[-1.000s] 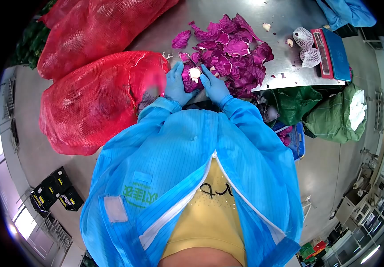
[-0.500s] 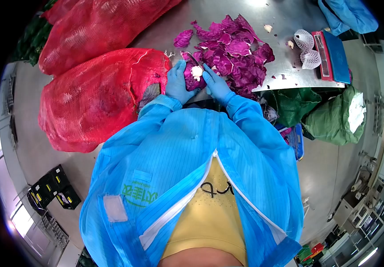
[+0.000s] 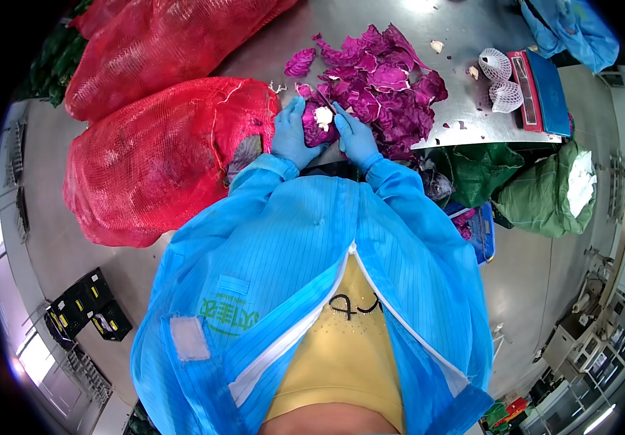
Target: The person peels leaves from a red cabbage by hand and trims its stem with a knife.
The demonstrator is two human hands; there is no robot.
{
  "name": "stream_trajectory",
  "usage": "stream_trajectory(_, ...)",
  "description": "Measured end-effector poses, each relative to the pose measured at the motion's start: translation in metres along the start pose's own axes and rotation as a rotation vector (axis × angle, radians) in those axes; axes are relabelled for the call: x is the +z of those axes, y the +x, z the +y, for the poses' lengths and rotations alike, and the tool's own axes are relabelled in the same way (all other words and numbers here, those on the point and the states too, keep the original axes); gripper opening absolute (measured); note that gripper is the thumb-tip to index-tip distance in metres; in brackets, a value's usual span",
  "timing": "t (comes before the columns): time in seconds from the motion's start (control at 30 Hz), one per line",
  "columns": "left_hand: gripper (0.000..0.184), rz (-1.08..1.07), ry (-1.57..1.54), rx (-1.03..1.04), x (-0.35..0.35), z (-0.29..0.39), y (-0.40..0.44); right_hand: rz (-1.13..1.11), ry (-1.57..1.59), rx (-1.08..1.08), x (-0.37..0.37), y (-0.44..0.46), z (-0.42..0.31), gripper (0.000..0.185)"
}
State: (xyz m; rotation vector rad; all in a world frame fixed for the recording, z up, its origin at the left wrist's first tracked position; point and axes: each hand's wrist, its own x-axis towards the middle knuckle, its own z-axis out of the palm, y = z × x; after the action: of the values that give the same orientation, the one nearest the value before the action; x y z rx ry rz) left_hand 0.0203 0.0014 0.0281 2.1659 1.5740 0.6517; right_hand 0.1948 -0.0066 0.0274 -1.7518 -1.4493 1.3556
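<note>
A purple-red cabbage (image 3: 314, 130) with a pale cut stem end facing up sits at the table's near edge. My left hand (image 3: 292, 135), in a blue glove, is wrapped round its left side. On the other side, my gloved right hand (image 3: 356, 135) is closed on a knife (image 3: 325, 97); its thin dark blade points up and left over the cabbage, and the handle is hidden in the fingers. A heap of loose purple cabbage leaves (image 3: 388, 87) lies just beyond and right of my hands. One separate leaf (image 3: 299, 63) rests left of the heap.
Red mesh sacks (image 3: 160, 159) crowd the left side. On the metal table (image 3: 472, 29) are white foam nets (image 3: 505, 96), a blue-and-red box (image 3: 544, 93) and pale scraps. Green sacks (image 3: 548, 190) and a blue crate (image 3: 483, 232) stand below right. A blue sleeve (image 3: 569, 29) shows at top right.
My right hand and the knife have shifted slightly right, away from the cabbage's pale stem end. My left hand keeps its hold, and the cabbage has barely moved.
</note>
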Motion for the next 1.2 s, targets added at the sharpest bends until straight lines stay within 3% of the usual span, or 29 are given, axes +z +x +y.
stream_trajectory(0.1, 0.107, 0.024, 0.007, 0.028, 0.005, -0.003, -0.001, 0.124, 0.102, -0.091, 0.011, 0.013, 0.020, 0.045)
stream_trajectory(0.17, 0.099, 0.058, -0.025, 0.051, 0.008, -0.005, -0.002, 0.031, 0.313, 0.008, 0.005, 0.018, 0.027, 0.046)
stream_trajectory(0.2, 0.099, 0.059, -0.027, 0.051, 0.010, -0.007, -0.007, -0.021, 0.570, 0.223, -0.016, 0.005, 0.001, 0.047)
stream_trajectory(0.27, 0.099, 0.129, -0.066, 0.138, 0.010, -0.015, -0.011, 0.022, 0.417, 0.062, -0.024, 0.009, 0.005, 0.045)
stream_trajectory(0.37, 0.108, 0.081, -0.103, 0.052, 0.012, -0.016, -0.011, 0.005, 0.299, 0.012, -0.016, 0.008, 0.004, 0.046)
stream_trajectory(0.4, 0.108, 0.091, -0.101, 0.034, 0.012, -0.015, -0.008, -0.034, 0.342, 0.112, -0.017, 0.001, -0.012, 0.049)
stream_trajectory(0.5, 0.109, 0.081, -0.061, 0.087, 0.007, -0.018, -0.011, 0.089, 0.253, -0.082, 0.006, 0.013, -0.004, 0.048)
stream_trajectory(0.57, 0.110, 0.084, -0.076, 0.101, 0.006, -0.023, -0.011, 0.156, 0.173, -0.348, 0.011, 0.016, -0.007, 0.041)
stream_trajectory(0.6, 0.110, 0.090, -0.097, 0.110, 0.006, -0.023, -0.011, 0.161, 0.173, -0.346, 0.011, 0.018, -0.010, 0.041)
stream_trajectory(0.67, 0.110, 0.096, -0.100, 0.135, 0.007, -0.024, -0.010, 0.186, -0.064, -0.296, 0.005, 0.022, -0.016, 0.033)
stream_trajectory(0.7, 0.110, 0.111, -0.113, 0.150, 0.007, -0.024, -0.010, 0.204, -0.190, -0.405, 0.001, 0.020, -0.023, 0.028)
stream_trajectory(0.73, 0.110, 0.124, -0.125, 0.165, 0.007, -0.024, -0.012, 0.207, -0.187, -0.400, 0.001, 0.025, -0.017, 0.028)
stream_trajectory(0.8, 0.110, 0.124, -0.160, 0.162, 0.005, -0.023, -0.015, 0.441, -0.349, -0.234, -0.005, 0.044, 0.000, 0.025)
stream_trajectory(0.83, 0.109, 0.132, -0.196, 0.157, 0.004, -0.022, -0.015, 0.491, -0.171, -0.020, -0.016, 0.047, 0.003, 0.025)
stream_trajectory(0.87, 0.109, 0.136, -0.195, 0.165, 0.004, -0.023, -0.012, 0.519, -0.234, 0.012, -0.024, 0.046, 0.006, 0.029)
stream_trajectory(0.93, 0.109, 0.160, -0.171, 0.184, 0.005, -0.024, -0.015, 0.511, -0.144, -0.125, -0.028, 0.033, 0.001, 0.036)
stream_trajectory(1.0, 0.108, 0.182, -0.177, 0.211, 0.006, -0.025, -0.014, 0.367, -0.155, -0.112, -0.023, 0.017, -0.010, 0.046)
stream_trajectory(1.07, 0.108, 0.184, -0.169, 0.180, 0.009, -0.027, -0.015, 0.278, -0.149, -0.183, -0.008, 0.009, -0.003, 0.043)
stream_trajectory(1.13, 0.108, 0.182, -0.156, 0.177, 0.008, -0.025, -0.015, 0.017, -0.073, -0.037, -0.004, 0.003, 0.002, 0.042)
stream_trajectory(1.2, 0.107, 0.177, -0.144, 0.180, 0.007, -0.026, -0.016, 0.046, -0.083, -0.093, 0.005, -0.003, 0.008, 0.042)
